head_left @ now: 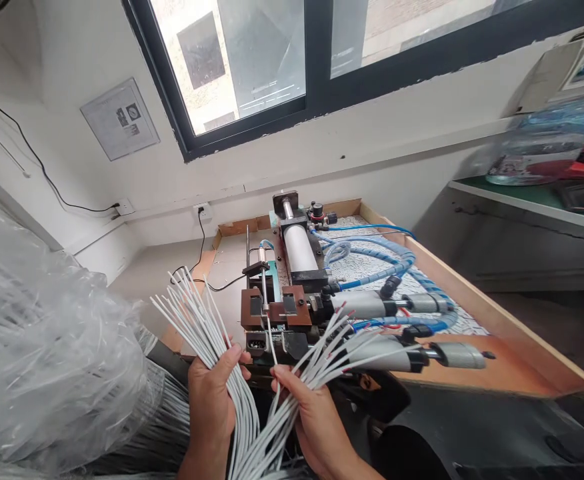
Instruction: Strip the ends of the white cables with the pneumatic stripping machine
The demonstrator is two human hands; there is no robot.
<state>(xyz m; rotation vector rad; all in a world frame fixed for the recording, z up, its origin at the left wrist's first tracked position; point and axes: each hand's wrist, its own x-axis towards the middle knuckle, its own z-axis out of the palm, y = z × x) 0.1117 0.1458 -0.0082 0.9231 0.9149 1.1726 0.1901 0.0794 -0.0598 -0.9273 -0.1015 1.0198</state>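
My left hand (218,383) is closed around a thick bunch of white cables (199,320), their ends fanned up and to the left. A second bunch of white cables (317,360) lies in my right hand (312,407); some of its tips show red. Between thumb and finger, my right hand also pinches a single white cable (271,343), whose upper end reaches into the front of a pneumatic wire stripping machine (277,307). The machine has brown plates at its front and silver cylinders (299,248) behind and to the right.
The machine stands in a shallow wooden tray (472,307) with blue air hoses (372,250). Plastic-wrapped cable bundles (72,347) rise at the left. At the right, a green-topped shelf (477,187) bears a large clear bottle (537,150). A window (317,60) is in the wall behind.
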